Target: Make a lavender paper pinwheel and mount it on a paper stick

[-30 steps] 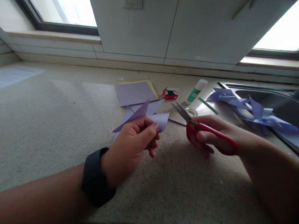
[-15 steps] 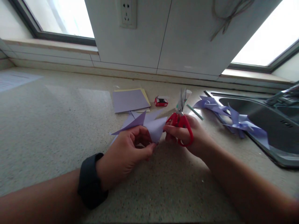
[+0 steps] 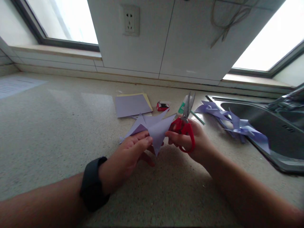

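The left hand pinches a folded lilac paper piece between thumb and fingers, holding it just above the speckled tabletop. The right hand touches the paper's right point with its fingertips while its fingers are closed through the red handles of the scissors, whose blades point upward and stand nearly shut. A dark watch sits on the left wrist. Behind the paper lie a stack of lilac and yellow sheets, a small red box and a glue stick partly hidden by the blades. Lilac pinwheels rest at the edge of the sink.
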`<action>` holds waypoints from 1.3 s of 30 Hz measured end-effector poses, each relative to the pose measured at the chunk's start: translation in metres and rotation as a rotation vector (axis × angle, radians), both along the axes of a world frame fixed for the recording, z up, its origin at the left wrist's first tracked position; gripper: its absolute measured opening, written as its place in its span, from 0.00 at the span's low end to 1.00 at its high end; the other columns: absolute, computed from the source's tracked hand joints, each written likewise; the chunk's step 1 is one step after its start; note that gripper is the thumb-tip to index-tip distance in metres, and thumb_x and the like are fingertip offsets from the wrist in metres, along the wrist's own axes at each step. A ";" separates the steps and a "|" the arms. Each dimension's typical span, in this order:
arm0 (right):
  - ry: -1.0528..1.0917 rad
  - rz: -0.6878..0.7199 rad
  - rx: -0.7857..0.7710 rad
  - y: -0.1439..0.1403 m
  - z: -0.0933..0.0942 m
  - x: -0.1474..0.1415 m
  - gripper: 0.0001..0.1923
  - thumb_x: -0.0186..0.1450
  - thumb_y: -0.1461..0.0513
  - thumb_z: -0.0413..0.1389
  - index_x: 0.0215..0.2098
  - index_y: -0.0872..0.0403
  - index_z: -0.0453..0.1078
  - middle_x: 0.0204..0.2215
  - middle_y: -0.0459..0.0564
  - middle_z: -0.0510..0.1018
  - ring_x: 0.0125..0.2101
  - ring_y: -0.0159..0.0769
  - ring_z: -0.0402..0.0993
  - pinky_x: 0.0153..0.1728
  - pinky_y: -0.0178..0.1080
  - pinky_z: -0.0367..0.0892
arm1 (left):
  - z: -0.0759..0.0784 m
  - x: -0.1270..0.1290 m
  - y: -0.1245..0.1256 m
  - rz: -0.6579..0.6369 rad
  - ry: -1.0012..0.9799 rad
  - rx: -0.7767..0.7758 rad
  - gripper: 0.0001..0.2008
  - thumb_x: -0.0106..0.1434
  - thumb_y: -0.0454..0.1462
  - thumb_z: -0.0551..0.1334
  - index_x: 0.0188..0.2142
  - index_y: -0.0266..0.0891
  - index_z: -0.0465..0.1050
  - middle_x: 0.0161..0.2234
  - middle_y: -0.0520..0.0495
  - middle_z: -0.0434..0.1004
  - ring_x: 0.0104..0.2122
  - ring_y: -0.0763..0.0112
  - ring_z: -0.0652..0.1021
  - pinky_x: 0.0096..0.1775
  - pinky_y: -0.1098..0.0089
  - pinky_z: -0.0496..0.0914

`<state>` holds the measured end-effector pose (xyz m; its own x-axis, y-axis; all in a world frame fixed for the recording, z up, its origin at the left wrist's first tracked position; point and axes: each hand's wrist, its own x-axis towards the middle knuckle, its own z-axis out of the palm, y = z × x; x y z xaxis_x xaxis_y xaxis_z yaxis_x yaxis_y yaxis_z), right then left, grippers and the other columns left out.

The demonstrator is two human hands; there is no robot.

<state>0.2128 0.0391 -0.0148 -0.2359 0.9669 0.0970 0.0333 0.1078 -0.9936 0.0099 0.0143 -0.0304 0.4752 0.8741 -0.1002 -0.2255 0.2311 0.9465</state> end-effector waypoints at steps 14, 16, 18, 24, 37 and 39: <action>0.002 -0.158 -0.088 0.016 0.006 0.042 0.22 0.64 0.45 0.62 0.33 0.55 0.70 0.26 0.51 0.80 0.21 0.34 0.76 0.20 0.35 0.67 | -0.005 0.001 -0.005 0.194 -0.007 0.003 0.04 0.59 0.36 0.62 0.33 0.38 0.75 0.30 0.49 0.74 0.27 0.68 0.74 0.22 0.71 0.73; 0.040 -0.115 -0.120 0.018 0.004 0.042 0.21 0.64 0.45 0.62 0.35 0.53 0.69 0.26 0.48 0.78 0.22 0.34 0.75 0.21 0.35 0.68 | -0.006 -0.001 -0.007 0.157 0.074 0.045 0.03 0.60 0.36 0.62 0.31 0.39 0.74 0.28 0.50 0.73 0.24 0.70 0.73 0.23 0.71 0.71; 0.063 -0.058 -0.125 0.017 0.002 0.043 0.19 0.66 0.45 0.60 0.33 0.53 0.69 0.24 0.45 0.75 0.22 0.32 0.73 0.22 0.35 0.67 | -0.006 -0.004 -0.010 0.139 0.205 0.128 0.05 0.62 0.36 0.61 0.31 0.40 0.75 0.26 0.51 0.73 0.23 0.70 0.73 0.27 0.69 0.71; -0.038 0.051 -0.115 0.011 0.008 0.046 0.13 0.59 0.57 0.69 0.29 0.53 0.71 0.22 0.42 0.70 0.22 0.28 0.64 0.22 0.33 0.59 | 0.002 -0.016 -0.013 0.092 0.405 0.449 0.09 0.64 0.37 0.64 0.44 0.44 0.77 0.42 0.45 0.81 0.44 0.58 0.78 0.46 0.62 0.71; 0.033 -0.268 0.248 0.019 -0.005 0.032 0.18 0.53 0.60 0.70 0.27 0.51 0.63 0.21 0.38 0.65 0.21 0.27 0.60 0.22 0.34 0.58 | -0.007 -0.013 0.005 0.221 -0.261 -0.034 0.17 0.61 0.48 0.61 0.40 0.39 0.80 0.34 0.45 0.81 0.32 0.60 0.79 0.29 0.64 0.77; 0.056 -0.308 0.271 0.019 -0.007 0.029 0.17 0.54 0.60 0.70 0.27 0.51 0.63 0.21 0.38 0.66 0.22 0.27 0.60 0.23 0.34 0.58 | -0.006 -0.013 0.004 0.168 -0.426 -0.041 0.18 0.63 0.51 0.61 0.37 0.40 0.80 0.33 0.44 0.82 0.34 0.58 0.80 0.32 0.59 0.79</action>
